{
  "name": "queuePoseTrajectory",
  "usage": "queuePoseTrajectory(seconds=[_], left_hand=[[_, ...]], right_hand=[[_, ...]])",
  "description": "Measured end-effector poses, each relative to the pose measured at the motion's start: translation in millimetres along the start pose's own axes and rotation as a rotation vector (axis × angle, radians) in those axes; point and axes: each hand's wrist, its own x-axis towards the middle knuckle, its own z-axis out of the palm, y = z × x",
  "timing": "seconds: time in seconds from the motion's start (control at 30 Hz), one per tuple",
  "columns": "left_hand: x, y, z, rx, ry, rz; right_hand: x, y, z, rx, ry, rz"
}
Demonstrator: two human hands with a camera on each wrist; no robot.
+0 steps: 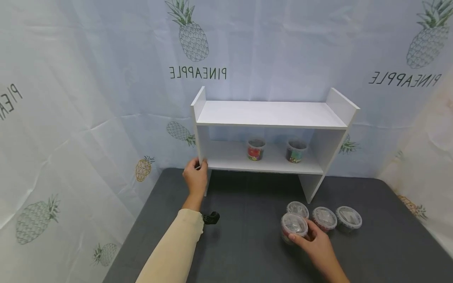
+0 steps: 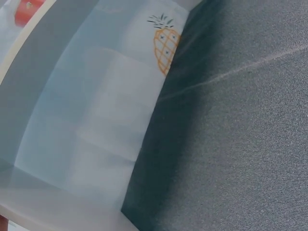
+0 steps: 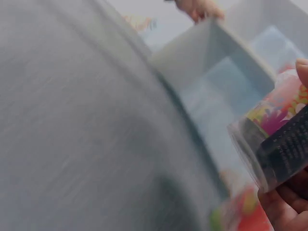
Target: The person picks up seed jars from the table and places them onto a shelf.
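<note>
My left hand grips the lower left side panel of a small white two-tier shelf, thumb on the inner side. In my right hand is a clear lidded plastic tub, pinched between thumb and fingers above the dark table. The right wrist view shows this tub's colourful floral label and a dark printed panel. Close beside it are three more lidded tubs, one just behind, one to the right and one farther right.
On the shelf's lower board stand two tubs, one with a red label and one with a green label. A dark table lies beneath. Pineapple-print cloth hangs behind and at both sides.
</note>
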Motion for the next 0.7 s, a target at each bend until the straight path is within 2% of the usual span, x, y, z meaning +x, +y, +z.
queuePoseTrajectory(seconds=[0.13, 0.3, 0.5, 0.7], left_hand=[[-1.1, -0.3, 0.5, -0.002, 0.005, -0.003], [-1.7, -3.9, 1.6, 0.000, -0.001, -0.001], [0.1, -6.2, 1.2, 0.002, 0.002, 0.020], [0.4, -2.5, -0.1, 0.004, -0.008, -0.008]], right_hand=[[23, -40, 17, 0.084, -0.056, -0.151], [61, -94, 41, 0.106, -0.150, -0.287], [110, -146, 77, 0.165, -0.247, -0.318], [155, -167, 109, 0.094, -0.251, -0.326]])
